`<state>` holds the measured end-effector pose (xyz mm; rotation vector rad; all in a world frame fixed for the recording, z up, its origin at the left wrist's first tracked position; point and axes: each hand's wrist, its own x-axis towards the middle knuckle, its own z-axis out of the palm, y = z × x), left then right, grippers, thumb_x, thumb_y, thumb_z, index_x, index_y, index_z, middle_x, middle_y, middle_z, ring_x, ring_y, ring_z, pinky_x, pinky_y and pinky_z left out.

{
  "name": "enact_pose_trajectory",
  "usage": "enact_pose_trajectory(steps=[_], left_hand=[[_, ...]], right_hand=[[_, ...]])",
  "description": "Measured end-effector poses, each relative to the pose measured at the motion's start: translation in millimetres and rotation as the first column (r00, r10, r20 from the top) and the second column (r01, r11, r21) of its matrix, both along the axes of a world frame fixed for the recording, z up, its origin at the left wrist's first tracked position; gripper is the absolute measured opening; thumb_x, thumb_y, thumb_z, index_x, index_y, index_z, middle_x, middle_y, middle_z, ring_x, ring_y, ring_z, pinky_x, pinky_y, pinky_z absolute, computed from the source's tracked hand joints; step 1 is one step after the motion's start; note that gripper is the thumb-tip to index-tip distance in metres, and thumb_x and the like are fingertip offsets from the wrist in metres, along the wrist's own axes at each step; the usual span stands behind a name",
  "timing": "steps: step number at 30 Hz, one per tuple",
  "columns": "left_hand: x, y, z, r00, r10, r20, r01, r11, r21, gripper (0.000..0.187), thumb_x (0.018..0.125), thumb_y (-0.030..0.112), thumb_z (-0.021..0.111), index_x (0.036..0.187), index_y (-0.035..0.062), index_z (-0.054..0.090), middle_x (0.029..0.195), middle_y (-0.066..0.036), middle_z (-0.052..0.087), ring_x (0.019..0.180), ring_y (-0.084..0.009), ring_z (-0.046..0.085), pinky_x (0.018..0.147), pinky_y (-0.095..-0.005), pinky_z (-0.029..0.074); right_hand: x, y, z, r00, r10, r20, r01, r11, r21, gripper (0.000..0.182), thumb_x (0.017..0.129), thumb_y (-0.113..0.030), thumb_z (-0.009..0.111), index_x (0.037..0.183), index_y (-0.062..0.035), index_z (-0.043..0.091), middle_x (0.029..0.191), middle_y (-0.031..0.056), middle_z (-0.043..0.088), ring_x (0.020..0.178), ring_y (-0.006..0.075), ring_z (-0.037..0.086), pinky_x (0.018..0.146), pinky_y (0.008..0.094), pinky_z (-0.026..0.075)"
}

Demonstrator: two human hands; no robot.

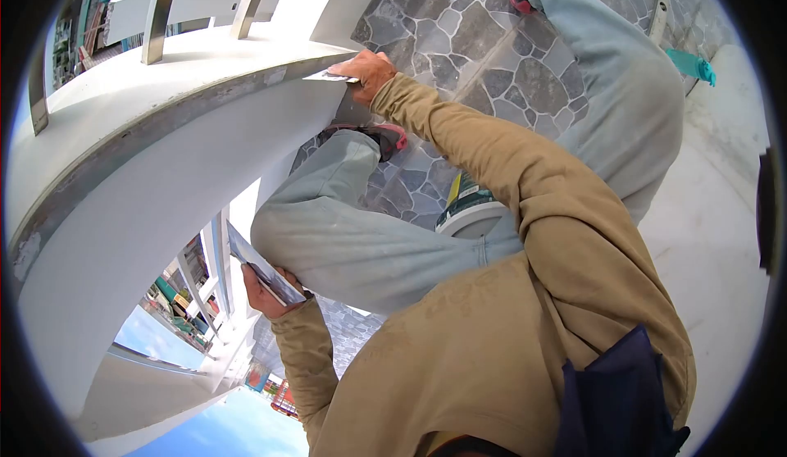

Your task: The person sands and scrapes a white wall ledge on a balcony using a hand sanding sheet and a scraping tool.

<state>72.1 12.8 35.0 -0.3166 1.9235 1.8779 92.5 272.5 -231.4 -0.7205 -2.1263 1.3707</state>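
Observation:
My right hand is closed around a thin flat scraper blade carrying some white paste. It presses the blade against the grey unpainted edge strip of the curved white wall, near the strip's far end. Lower on the left, my left hand grips a flat rectangular plate with greyish-white smears on its face. The plate is held beside my left knee, below the wall. My fingers hide most of the scraper's grip.
A green and yellow bucket with a pale rim stands between my legs on the stone-patterned floor. Metal railing posts rise from the wall top. To the right are a teal object, a long level-like bar and a white surface.

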Motion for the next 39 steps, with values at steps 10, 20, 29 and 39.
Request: enact_pose_trajectory(steps=[10,20,29,39], left_hand=[[-3,-13,0,0.998,-0.003,0.060,0.002,1.000,0.022,0.038,0.100,0.037,0.034,0.072,0.0127,0.041,0.047,0.000,0.033,0.032,-0.0093,0.025,0.029,-0.0260,0.021],[-12,-32,-5,0.980,-0.173,0.096,0.151,0.968,0.202,0.041,0.098,0.039,0.036,0.081,0.0069,0.053,0.048,-0.001,0.044,0.034,-0.0099,0.037,0.031,-0.0237,0.028],[-16,-44,-11,0.976,-0.203,0.075,0.180,0.954,0.242,0.035,0.098,0.038,0.037,0.084,0.0080,0.050,0.053,0.000,0.042,0.035,-0.0089,0.034,0.031,-0.0229,0.027],[-19,-50,-16,0.982,-0.177,0.068,0.158,0.962,0.221,0.036,0.098,0.038,0.037,0.081,0.0083,0.047,0.051,0.001,0.036,0.034,-0.0094,0.032,0.029,-0.0249,0.024]], right_hand=[[-57,34,1,0.991,-0.070,0.114,0.086,0.987,-0.139,0.031,0.083,-0.015,0.057,0.113,-0.0138,0.066,0.099,0.0170,0.066,0.092,0.0330,0.062,0.082,0.0367,0.051],[-36,-25,-10,0.971,-0.133,-0.197,0.145,0.988,0.051,0.046,0.071,0.000,0.061,0.117,-0.0072,0.061,0.104,0.0127,0.066,0.092,0.0323,0.060,0.083,0.0394,0.048],[-37,29,-30,0.888,0.003,0.460,0.130,0.958,-0.257,0.035,0.076,-0.012,0.056,0.110,-0.0122,0.065,0.102,0.0165,0.066,0.095,0.0364,0.061,0.084,0.0421,0.049],[-98,83,9,0.658,0.341,0.671,-0.215,0.940,-0.266,0.038,0.073,-0.022,0.059,0.108,-0.0104,0.068,0.101,0.0176,0.068,0.095,0.0351,0.065,0.085,0.0394,0.052]])
